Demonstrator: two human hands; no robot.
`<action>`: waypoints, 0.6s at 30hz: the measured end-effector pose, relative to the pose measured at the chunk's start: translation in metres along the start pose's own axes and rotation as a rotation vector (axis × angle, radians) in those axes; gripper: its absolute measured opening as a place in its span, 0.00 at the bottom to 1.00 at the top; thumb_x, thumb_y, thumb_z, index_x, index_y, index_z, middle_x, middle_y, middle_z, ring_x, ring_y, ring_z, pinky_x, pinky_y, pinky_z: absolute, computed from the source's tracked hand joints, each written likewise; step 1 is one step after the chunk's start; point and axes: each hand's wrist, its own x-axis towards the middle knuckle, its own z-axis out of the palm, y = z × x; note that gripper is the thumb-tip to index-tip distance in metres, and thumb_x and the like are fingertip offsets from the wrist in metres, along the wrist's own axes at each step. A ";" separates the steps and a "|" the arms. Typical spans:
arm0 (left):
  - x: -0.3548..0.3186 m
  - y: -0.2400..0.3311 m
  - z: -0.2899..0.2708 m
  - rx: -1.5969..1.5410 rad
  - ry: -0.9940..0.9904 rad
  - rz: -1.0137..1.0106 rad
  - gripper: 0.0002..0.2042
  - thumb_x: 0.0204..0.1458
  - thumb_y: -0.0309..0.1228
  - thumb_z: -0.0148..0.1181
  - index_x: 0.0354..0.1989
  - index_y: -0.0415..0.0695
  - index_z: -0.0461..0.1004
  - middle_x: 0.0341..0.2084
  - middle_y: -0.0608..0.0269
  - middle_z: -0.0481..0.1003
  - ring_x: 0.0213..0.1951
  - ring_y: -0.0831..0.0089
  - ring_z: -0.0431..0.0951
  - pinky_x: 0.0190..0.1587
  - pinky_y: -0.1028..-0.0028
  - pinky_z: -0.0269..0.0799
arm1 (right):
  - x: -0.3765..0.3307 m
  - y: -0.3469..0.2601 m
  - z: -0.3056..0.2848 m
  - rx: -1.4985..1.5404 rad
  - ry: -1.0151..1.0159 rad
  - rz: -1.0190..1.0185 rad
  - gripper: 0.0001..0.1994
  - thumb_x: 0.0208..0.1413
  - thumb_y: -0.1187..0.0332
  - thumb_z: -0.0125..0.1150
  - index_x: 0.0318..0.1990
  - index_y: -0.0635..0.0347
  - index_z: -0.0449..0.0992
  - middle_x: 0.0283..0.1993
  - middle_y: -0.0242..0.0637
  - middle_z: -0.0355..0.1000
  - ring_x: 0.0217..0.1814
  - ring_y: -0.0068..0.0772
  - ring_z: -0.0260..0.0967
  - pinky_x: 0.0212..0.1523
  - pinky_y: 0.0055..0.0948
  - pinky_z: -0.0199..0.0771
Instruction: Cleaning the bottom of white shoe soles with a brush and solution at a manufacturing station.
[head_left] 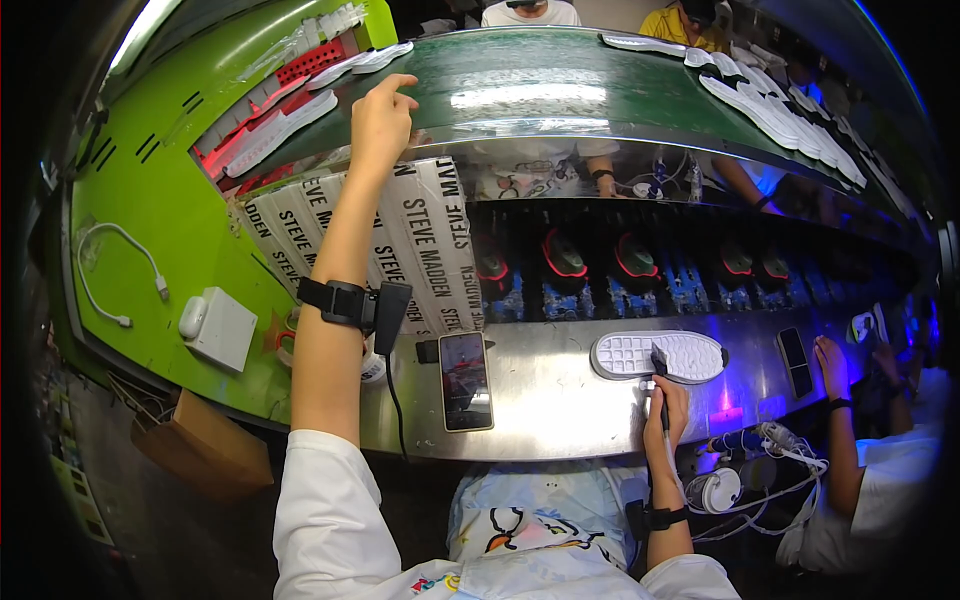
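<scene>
My left hand (382,122) reaches far forward over the near left part of the green conveyor belt (520,65). Its index finger is stretched out, the others are partly bent, and nothing shows in it. Close by on the left lie several white shoe soles (280,133). My right hand (667,410) grips the thin handle of a small brush (658,358). The brush's dark head rests against a white shoe sole (695,357), which lies tread side up on the metal worktop (545,400).
A printed box (425,230) stands left of centre beside my left forearm. A phone (466,380) lies on the worktop, another phone (795,362) to the right. White soles (780,115) line the belt's right side. A co-worker's hand (832,365) is at the right.
</scene>
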 end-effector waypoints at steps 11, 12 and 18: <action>-0.003 0.002 -0.003 0.194 -0.028 -0.014 0.20 0.39 0.12 0.45 0.38 0.43 0.79 0.38 0.52 0.75 0.35 0.63 0.76 0.39 0.67 0.73 | -0.001 -0.001 0.000 -0.012 -0.003 -0.007 0.10 0.59 0.73 0.48 0.43 0.66 0.75 0.41 0.45 0.71 0.45 0.41 0.67 0.48 0.33 0.65; -0.003 0.002 -0.003 0.200 -0.036 -0.028 0.21 0.39 0.12 0.44 0.38 0.42 0.79 0.37 0.53 0.75 0.34 0.64 0.76 0.38 0.67 0.74 | -0.001 0.001 0.000 -0.015 -0.002 -0.009 0.10 0.59 0.73 0.48 0.43 0.66 0.75 0.41 0.45 0.71 0.45 0.41 0.67 0.48 0.33 0.65; -0.001 0.001 -0.005 -0.039 -0.082 -0.179 0.16 0.40 0.11 0.46 0.32 0.40 0.79 0.29 0.55 0.78 0.31 0.66 0.78 0.29 0.67 0.81 | -0.001 0.000 0.001 -0.005 0.005 -0.005 0.10 0.58 0.73 0.49 0.43 0.65 0.75 0.40 0.44 0.70 0.45 0.41 0.66 0.48 0.33 0.64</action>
